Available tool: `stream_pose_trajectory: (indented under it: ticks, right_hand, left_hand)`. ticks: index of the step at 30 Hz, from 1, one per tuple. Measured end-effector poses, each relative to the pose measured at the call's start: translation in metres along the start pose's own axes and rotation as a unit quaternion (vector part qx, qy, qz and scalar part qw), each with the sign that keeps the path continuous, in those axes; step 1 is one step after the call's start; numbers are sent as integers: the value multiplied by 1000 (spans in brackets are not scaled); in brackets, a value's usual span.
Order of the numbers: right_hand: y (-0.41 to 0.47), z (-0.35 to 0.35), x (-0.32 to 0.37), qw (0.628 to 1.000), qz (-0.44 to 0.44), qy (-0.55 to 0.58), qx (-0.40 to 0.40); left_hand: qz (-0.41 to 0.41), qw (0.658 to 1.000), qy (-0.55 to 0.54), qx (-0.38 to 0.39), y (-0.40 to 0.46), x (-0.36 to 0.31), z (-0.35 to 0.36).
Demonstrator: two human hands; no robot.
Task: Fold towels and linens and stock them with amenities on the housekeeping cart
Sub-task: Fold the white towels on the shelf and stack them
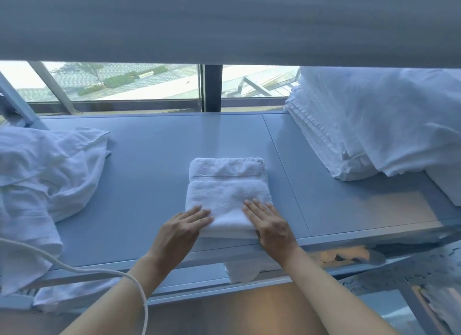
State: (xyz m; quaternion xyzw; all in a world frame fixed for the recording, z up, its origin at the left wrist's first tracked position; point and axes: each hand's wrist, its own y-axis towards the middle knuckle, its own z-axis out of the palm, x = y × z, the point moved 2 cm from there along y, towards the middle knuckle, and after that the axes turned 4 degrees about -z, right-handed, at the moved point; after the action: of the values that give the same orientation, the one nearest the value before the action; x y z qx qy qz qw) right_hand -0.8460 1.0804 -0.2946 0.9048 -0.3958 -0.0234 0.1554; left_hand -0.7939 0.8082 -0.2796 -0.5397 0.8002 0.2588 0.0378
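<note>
Pressing folded towel (pixel 228 197) flat at worktop (pixel 149 160) centre, both hands' fingers spread wide, holding nothing. Unfolded heap (pixel 45 170) at 9 o'clock; folded stack (pixel 349 125) at 2.

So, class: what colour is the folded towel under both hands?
White; the folded towel shows best in the head view.

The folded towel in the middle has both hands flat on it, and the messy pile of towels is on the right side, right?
Not quite. The head view shows the messy pile of towels on the left; a neat stack sits right. Both the left hand and right hand do lie flat on the folded towel.
</note>
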Motion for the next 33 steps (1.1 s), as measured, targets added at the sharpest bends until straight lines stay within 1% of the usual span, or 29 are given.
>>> stream_pose_trajectory:
  ticks: [2,3,6,8,9,11,14,16,18,19,21,23,25,27,33]
  right_hand:
    - [-8,3,-1,1000,-22,-7,-7]
    - [-10,3,-1,999,-33,-11,-15]
    - [-11,1,-3,997,-64,-20,-45]
    - [-14,-3,-6,994,-93,-11,-58]
    - [-16,-6,-6,993,-102,2,-61]
    - [-20,-14,-4,993,-99,39,-40]
    - [-19,-29,1,993,-83,86,-12]
    - [-2,-38,9,992,-58,101,-44]
    - [28,-37,21,991,14,112,-70]
    - [45,-32,28,990,58,112,-57]
    - [74,-16,37,985,136,109,11]
    - [84,5,33,976,187,84,77]
    - [76,19,18,967,226,66,102]
    - [65,24,2,963,244,63,95]
    - [65,22,-31,971,208,68,95]
  left_hand:
    - [11,1000,-18,19,-15,2,5]
    - [4,999,-37,26,-20,4,7]
    - [-47,992,-114,34,-19,10,9]
    - [-68,986,-144,42,-17,12,6]
    - [-68,986,-145,48,-15,12,4]
    - [-59,988,-130,63,-9,12,-5]
    - [-30,995,-89,36,10,9,-11]
    - [-28,997,-67,13,28,8,-7]
    - [-43,998,-42,35,49,8,3]
    - [-57,996,-28,62,57,8,10]
    - [-89,990,0,112,68,11,24]
    - [-106,983,15,151,69,18,33]
    - [-110,980,5,166,59,27,38]
    - [-103,982,-10,158,48,31,40]
    - [-145,977,-30,152,45,12,53]
